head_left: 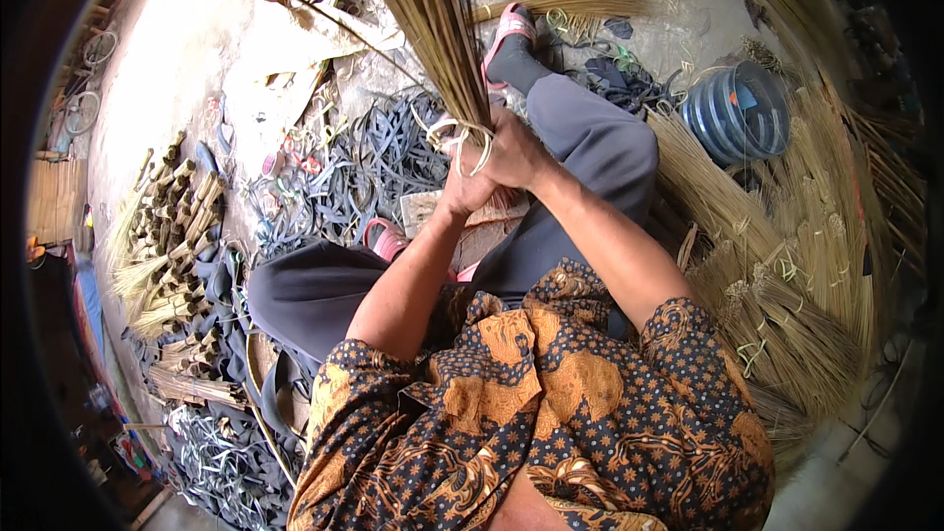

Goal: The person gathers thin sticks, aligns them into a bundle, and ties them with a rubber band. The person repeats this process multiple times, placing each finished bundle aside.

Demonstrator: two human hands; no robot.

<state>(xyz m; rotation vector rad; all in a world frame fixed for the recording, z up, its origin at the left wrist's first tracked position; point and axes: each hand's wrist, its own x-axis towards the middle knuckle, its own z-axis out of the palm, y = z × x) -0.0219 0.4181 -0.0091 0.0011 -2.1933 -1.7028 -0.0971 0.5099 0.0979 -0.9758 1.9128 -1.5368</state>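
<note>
- The right hand (516, 152) is clamped around the gathered end of a bundle of thin brown sticks (433, 29), which fans up and away toward the far edge of the view.
- The left hand (462, 192) sits just beneath and touching it, fingers closed on the same neck; part of it is hidden behind the right, so its exact grip is hard to read.
- A pale cord (462, 138) loops around the bundle at the grip, with loose turns hanging off on the left side.
- By my reading, the step in hand is binding: the sticks are gathered and the cord is partly wound but not drawn snug.
- The next move seems to call for one hand holding the neck tight while the other pulls the cord taut, so the sticks do not slip apart.
- Beneath the hands, a small wooden block (423, 211) rests between the person's knees on the floor.
- A heap of dark rubber strips (374, 167) lies just left of the hands.
- Short bound stick stubs (172, 226) are piled at the far left.
- On the right, a blue plastic jug (737, 113) lies beside a large pile of loose sticks (787, 265).
</note>
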